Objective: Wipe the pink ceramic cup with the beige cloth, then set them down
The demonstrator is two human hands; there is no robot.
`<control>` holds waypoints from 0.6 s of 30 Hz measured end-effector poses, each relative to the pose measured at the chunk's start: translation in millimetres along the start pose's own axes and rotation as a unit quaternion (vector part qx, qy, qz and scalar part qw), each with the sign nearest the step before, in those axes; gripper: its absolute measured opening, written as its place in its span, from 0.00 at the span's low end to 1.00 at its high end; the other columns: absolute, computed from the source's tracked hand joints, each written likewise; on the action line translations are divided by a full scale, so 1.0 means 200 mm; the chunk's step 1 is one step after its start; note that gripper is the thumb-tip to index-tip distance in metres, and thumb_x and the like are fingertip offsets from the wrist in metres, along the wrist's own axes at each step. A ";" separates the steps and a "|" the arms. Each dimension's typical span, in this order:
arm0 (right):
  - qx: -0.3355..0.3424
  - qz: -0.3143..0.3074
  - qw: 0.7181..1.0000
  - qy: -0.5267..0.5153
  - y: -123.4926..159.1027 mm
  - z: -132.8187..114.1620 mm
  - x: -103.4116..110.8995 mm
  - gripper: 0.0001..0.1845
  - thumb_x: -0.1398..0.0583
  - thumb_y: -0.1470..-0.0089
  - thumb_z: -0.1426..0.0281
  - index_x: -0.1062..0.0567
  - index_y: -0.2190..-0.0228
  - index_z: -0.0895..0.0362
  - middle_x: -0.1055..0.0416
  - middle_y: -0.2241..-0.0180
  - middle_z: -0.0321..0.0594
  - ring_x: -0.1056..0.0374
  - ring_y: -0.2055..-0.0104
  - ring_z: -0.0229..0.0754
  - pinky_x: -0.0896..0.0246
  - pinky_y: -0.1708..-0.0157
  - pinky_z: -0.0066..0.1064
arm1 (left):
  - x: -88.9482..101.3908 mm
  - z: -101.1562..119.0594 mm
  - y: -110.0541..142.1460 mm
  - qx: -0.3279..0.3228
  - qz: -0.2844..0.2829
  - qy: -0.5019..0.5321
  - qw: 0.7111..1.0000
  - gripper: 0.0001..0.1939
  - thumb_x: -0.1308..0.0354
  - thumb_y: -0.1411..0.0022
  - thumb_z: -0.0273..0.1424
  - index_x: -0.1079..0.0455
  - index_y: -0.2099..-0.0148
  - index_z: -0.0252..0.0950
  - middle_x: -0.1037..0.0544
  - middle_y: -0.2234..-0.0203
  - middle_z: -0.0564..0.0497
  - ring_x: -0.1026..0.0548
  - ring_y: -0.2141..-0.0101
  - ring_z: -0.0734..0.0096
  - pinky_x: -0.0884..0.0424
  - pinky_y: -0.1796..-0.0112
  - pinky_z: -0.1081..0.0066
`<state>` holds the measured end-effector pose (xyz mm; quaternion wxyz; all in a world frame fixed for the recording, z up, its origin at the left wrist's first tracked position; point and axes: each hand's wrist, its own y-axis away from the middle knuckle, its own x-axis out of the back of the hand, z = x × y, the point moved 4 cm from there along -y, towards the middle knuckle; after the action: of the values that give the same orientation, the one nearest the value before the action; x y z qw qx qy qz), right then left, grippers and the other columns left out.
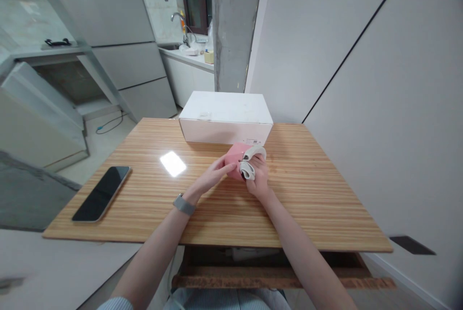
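Note:
Above the middle of the wooden table (pixel 307 204), my left hand (pixel 213 175) grips the left side of a small pink box-like container (pixel 236 155), thumb across its near face. My right hand (pixel 259 175) is closed around a whitish rolled, cloth-like item (pixel 247 170), which sits against the right side of the pink container. A dark bit shows under the roll. Whether the roll is partly inside the container, I cannot tell. My right fingers are partly hidden behind the roll.
A white cardboard box (pixel 226 129) stands just beyond my hands. On the table's left lies a black-screened phone (pixel 102 194). Under the near edge, a drawer (pixel 231 278) is pulled out toward me. A white wall panel (pixel 379 107) rises at the right.

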<state>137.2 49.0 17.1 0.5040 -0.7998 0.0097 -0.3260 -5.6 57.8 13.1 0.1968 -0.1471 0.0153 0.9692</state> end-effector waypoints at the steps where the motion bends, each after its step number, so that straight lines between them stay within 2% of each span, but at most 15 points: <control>1: -0.006 0.007 1.000 -0.001 0.00 0.00 0.00 0.16 0.54 0.44 0.65 0.29 0.69 0.56 0.27 0.71 0.44 0.32 0.66 0.48 0.42 0.58 0.43 | 0.00 0.00 0.00 -0.005 -0.010 0.003 1.000 0.21 0.36 0.46 0.35 0.29 0.49 0.37 0.24 0.54 0.47 0.30 0.50 0.61 0.38 0.48 0.65; 5: 0.013 0.003 1.000 0.004 0.00 -0.01 0.01 0.15 0.53 0.44 0.66 0.28 0.69 0.56 0.27 0.71 0.44 0.31 0.66 0.48 0.42 0.58 0.42 | 0.00 -0.04 -0.02 0.014 -0.007 0.012 1.000 0.26 0.32 0.53 0.31 0.31 0.50 0.36 0.24 0.57 0.49 0.28 0.54 0.63 0.35 0.52 0.66; 8: 0.044 -0.021 0.999 0.020 -0.01 -0.05 -0.01 0.15 0.53 0.45 0.66 0.28 0.66 0.57 0.26 0.69 0.46 0.31 0.65 0.48 0.43 0.57 0.42 | 0.02 -0.08 -0.06 0.050 0.049 0.077 0.995 0.21 0.37 0.48 0.40 0.29 0.55 0.33 0.22 0.61 0.47 0.28 0.53 0.61 0.36 0.49 0.63; 11: 0.074 -0.032 0.996 0.022 -0.01 -0.08 -0.03 0.15 0.52 0.46 0.66 0.28 0.65 0.57 0.25 0.68 0.46 0.30 0.63 0.49 0.43 0.57 0.43 | 0.03 -0.09 -0.07 0.049 0.069 0.113 0.990 0.23 0.45 0.42 0.47 0.26 0.58 0.32 0.21 0.60 0.43 0.29 0.49 0.59 0.39 0.46 0.63; 15: 0.077 -0.042 0.996 0.021 0.00 -0.07 -0.04 0.15 0.52 0.46 0.67 0.28 0.65 0.57 0.25 0.67 0.47 0.30 0.63 0.49 0.43 0.55 0.43 | 0.04 -0.08 -0.06 0.028 0.065 0.072 0.995 0.17 0.43 0.42 0.43 0.25 0.58 0.36 0.21 0.58 0.45 0.30 0.47 0.58 0.39 0.45 0.61; 18: 0.076 -0.049 0.996 0.027 0.00 -0.05 -0.03 0.15 0.53 0.46 0.66 0.28 0.67 0.57 0.25 0.69 0.47 0.31 0.64 0.49 0.42 0.56 0.43 | 0.04 -0.06 -0.04 0.023 0.060 0.040 0.997 0.18 0.42 0.42 0.42 0.24 0.57 0.35 0.21 0.56 0.45 0.31 0.46 0.57 0.42 0.44 0.62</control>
<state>127.3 43.8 16.7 0.5461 -0.7499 -0.0406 -0.3713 -6.6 68.0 -1.3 0.1403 -0.1797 0.0540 0.9722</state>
